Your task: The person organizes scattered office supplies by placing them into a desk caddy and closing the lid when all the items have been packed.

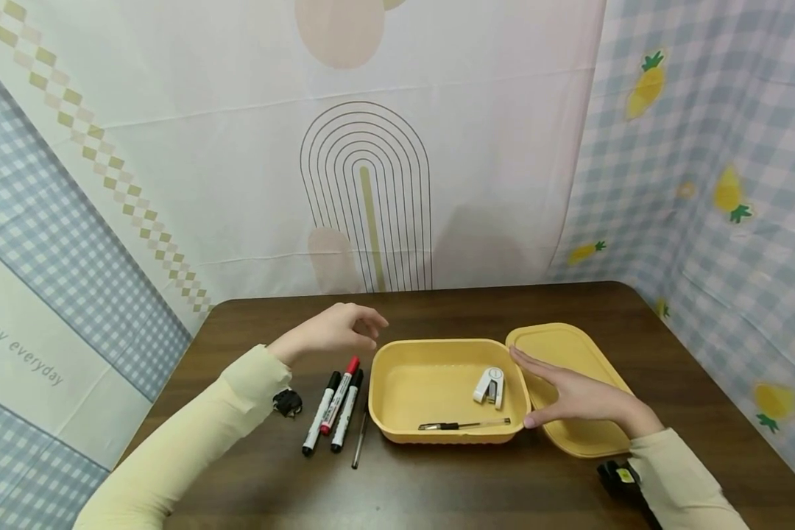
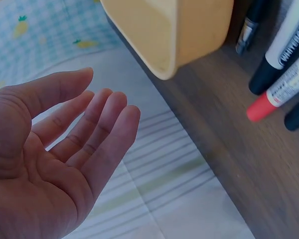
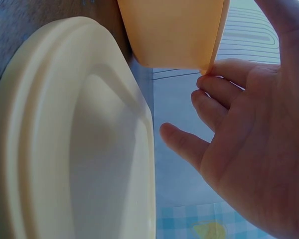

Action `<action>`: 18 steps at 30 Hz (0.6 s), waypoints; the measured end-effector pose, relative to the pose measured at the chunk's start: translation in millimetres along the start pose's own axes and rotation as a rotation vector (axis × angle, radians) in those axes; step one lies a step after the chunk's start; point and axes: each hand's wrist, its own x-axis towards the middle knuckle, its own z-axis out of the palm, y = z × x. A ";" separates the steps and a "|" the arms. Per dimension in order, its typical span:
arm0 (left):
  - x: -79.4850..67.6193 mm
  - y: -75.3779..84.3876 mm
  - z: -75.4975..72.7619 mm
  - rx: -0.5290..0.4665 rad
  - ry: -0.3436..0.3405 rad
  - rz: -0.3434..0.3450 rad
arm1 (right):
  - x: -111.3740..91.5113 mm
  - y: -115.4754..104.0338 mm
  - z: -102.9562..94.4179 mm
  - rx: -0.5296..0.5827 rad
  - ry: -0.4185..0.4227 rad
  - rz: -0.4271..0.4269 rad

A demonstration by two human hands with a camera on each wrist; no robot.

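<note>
My left hand (image 1: 334, 329) hovers over the table, just off the far left corner of the yellow plastic box (image 1: 450, 347). Its fingers are relaxed and nothing is in them, as the left wrist view also shows. At the box's right side, my right hand (image 1: 586, 397) touches the rim with spread fingers and thumb; in the right wrist view its fingertips (image 3: 205, 82) meet the box edge. Inside the box lie a small white stapler-like thing (image 1: 490, 386) and a clear pen (image 1: 464, 425) with a black grip.
The yellow lid (image 1: 579, 442) lies right of the box, partly under my right hand. To the left are a red marker (image 1: 340, 395), two black-capped markers (image 1: 321, 412) and another pen (image 1: 361, 442). A small black object (image 1: 288, 403) sits beside my left sleeve. Patterned cloth hangs behind the table.
</note>
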 end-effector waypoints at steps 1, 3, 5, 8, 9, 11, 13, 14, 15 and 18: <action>-2.4 -1.3 -1.5 -0.002 0.009 -0.009 | 0.0 0.1 -0.1 0.000 -0.001 0.000; -6.4 -3.2 -4.6 -0.001 0.025 -0.022 | 0.2 0.5 -0.2 0.000 -0.001 -0.002; -9.3 -5.7 -7.7 -0.002 0.043 -0.026 | 0.2 0.9 -0.2 -0.002 -0.001 -0.002; -12.3 -8.0 -12.6 -0.011 0.063 -0.023 | 0.2 1.3 0.0 -0.004 0.000 -0.001; -13.3 -8.9 -13.9 -0.016 0.069 -0.027 | 0.1 1.4 0.1 -0.004 0.000 0.001; -15.2 -11.5 -15.8 -0.026 0.082 -0.039 | 0.1 1.5 0.2 -0.004 -0.001 0.001; -17.8 -13.9 -18.0 -0.036 0.098 -0.046 | 0.1 1.7 0.2 -0.001 -0.002 0.001; -19.3 -15.6 -19.2 -0.040 0.109 -0.050 | 0.1 1.7 0.2 0.000 -0.003 0.000; -20.8 -17.0 -20.7 -0.049 0.121 -0.051 | 0.2 2.0 0.2 -0.001 -0.004 0.000; -25.8 -20.6 -25.9 -0.088 0.162 -0.055 | 0.5 2.1 -0.1 -0.003 -0.005 -0.001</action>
